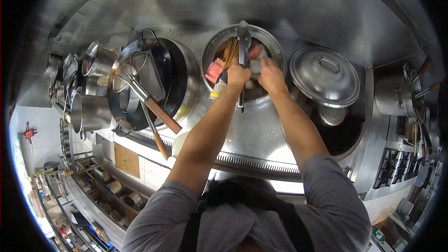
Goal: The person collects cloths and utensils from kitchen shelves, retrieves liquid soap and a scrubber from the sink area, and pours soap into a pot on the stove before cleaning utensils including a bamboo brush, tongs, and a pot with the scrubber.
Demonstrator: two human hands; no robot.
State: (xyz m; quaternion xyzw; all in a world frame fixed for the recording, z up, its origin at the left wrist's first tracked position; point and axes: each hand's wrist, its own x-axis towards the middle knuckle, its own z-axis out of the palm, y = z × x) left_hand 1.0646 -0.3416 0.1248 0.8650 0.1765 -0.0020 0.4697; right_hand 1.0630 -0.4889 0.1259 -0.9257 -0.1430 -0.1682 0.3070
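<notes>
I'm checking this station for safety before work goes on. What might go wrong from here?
The wooden handles jut out past the pan, close to the left arm, so the arm might knock them. The lid lies over part of the dark well beside the right arm; a bump might shift or tip it.

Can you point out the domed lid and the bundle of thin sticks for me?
Domed lid (325, 84), head view, on the curved metal below its handle.
Bundle of thin sticks (231, 51), head view, midway along the sticks.
</notes>
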